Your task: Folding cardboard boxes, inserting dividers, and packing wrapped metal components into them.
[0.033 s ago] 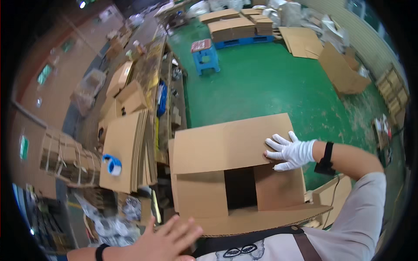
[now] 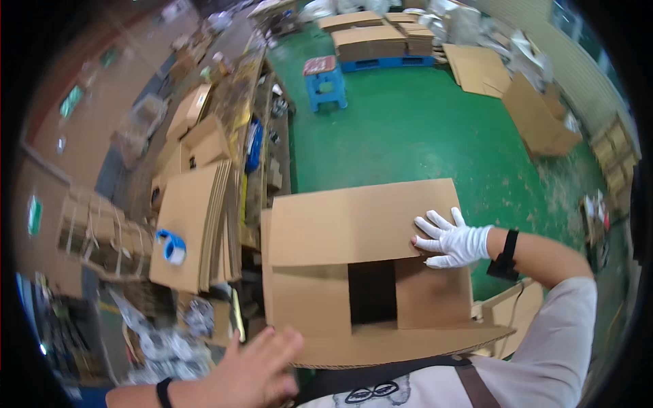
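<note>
An open cardboard box point(image 2: 367, 224) stands in front of me. Its far flap and both side flaps lie folded inward, leaving a dark gap in the middle. The near flap point(image 2: 408, 345) sticks out toward my body. My right hand point(image 2: 452, 238), in a white glove with some fingertips bare, rests with fingers spread over the right end of the far flap. My bare left hand point(image 2: 262, 364) is by the left end of the near flap, slightly blurred, with fingers stretched out and nothing in it. Whether it touches the flap I cannot tell.
On the left, a tape dispenser point(image 2: 171, 247) with a blue frame lies on stacked flat cardboard point(image 2: 197, 224) beside a long workbench point(image 2: 241, 88). A blue stool point(image 2: 325, 85) stands on the green floor ahead. Farther back, cardboard stacks point(image 2: 371, 42) sit on a blue pallet point(image 2: 388, 62).
My left hand has shifted a little to the left, its fingers closer together. My right hand stays on the far flap. The whole view has moved slightly.
</note>
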The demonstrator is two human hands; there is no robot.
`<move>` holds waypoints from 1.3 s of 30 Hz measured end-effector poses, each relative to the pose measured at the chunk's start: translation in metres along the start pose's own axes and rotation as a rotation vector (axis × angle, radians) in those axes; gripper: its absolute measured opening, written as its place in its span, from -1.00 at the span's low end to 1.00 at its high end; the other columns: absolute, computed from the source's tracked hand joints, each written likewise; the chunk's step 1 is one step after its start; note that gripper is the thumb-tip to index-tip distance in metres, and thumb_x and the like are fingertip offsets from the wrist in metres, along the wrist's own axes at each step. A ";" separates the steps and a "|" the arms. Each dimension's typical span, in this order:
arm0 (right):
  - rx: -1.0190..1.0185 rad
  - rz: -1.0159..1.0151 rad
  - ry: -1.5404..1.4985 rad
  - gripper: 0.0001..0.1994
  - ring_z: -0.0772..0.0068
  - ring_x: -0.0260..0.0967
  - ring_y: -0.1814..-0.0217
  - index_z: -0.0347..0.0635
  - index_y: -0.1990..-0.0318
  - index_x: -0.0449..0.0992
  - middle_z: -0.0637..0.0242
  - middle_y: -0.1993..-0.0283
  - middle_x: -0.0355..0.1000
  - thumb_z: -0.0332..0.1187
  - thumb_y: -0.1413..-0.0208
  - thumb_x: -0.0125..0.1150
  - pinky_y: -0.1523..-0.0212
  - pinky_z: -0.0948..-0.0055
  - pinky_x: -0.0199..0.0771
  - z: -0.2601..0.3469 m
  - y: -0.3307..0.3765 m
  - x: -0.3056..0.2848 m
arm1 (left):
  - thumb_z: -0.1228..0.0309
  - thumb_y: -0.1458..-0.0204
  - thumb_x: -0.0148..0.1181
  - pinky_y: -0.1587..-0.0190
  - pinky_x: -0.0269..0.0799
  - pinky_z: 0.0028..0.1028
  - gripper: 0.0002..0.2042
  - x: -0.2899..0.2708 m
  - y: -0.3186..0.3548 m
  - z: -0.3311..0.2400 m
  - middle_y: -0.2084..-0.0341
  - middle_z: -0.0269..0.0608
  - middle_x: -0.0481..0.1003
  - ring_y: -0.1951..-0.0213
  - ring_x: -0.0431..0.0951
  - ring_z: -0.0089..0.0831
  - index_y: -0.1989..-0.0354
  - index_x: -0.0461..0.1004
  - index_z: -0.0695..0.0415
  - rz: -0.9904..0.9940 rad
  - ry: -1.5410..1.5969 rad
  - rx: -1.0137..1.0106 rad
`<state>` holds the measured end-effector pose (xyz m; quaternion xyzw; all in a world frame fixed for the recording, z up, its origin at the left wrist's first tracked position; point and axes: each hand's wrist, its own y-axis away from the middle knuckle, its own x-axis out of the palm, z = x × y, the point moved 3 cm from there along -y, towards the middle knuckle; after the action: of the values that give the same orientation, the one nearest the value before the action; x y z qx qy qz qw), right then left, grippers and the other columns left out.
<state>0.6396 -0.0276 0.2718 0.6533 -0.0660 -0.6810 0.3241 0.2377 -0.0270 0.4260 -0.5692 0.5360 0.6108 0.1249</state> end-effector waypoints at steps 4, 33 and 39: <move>-0.023 0.035 -0.191 -0.38 -0.16 -0.41 -0.54 0.21 -0.40 0.04 0.14 -0.53 -0.29 0.21 -0.27 -0.41 -0.31 -0.47 -0.33 -0.038 -0.009 0.043 | 0.22 -0.06 0.10 -0.29 -0.01 0.00 -0.53 0.039 -0.096 0.065 -0.26 -0.13 0.26 -0.23 0.32 -0.19 -0.17 0.36 0.03 -0.612 -0.062 0.018; -0.018 0.201 -0.891 -0.61 0.28 0.52 0.23 -0.12 0.14 0.57 0.08 0.37 0.54 0.02 -0.19 0.10 0.13 0.42 0.49 0.270 -0.078 -0.205 | 0.18 -0.18 0.06 -0.34 0.03 -0.27 -0.32 0.181 -0.165 0.212 -0.35 0.15 0.03 -0.37 0.04 -0.01 -0.34 -0.01 0.32 -0.930 1.303 -0.055; -0.063 -0.506 -0.099 -0.49 -0.05 0.52 0.23 -0.29 0.27 0.59 -0.05 0.28 0.54 0.08 0.05 0.24 0.20 0.16 0.50 0.420 -0.435 -0.268 | 0.24 -0.11 0.17 -0.30 0.13 -0.23 -0.37 0.182 -0.160 0.212 -0.26 0.21 0.16 -0.29 0.17 0.04 -0.28 0.13 0.33 -1.057 1.407 0.004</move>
<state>0.0760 0.3135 0.3334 0.6045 0.1048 -0.7733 0.1600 0.1822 0.1216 0.1458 -0.9870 0.1559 -0.0202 0.0331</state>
